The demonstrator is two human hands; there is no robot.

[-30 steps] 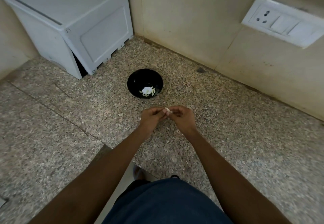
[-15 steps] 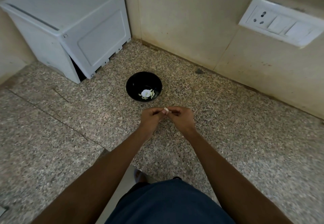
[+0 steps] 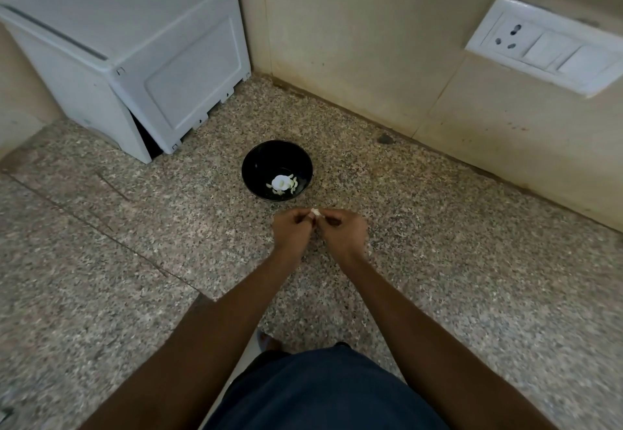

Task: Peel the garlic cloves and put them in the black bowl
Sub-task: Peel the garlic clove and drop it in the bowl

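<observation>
Above the speckled tabletop [image 3: 438, 261], a garlic clove [image 3: 315, 212] is pinched between curled fingers of the left hand [image 3: 292, 232] and right hand [image 3: 345, 231]. At 12 o'clock, just beyond them, peeled garlic is held in the black bowl [image 3: 263, 163].

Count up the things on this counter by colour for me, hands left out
Black: 1, the bowl
White: 3, the box, the garlic pile in the bowl, the clove pinched by the left hand and right hand
Total: 4
</observation>
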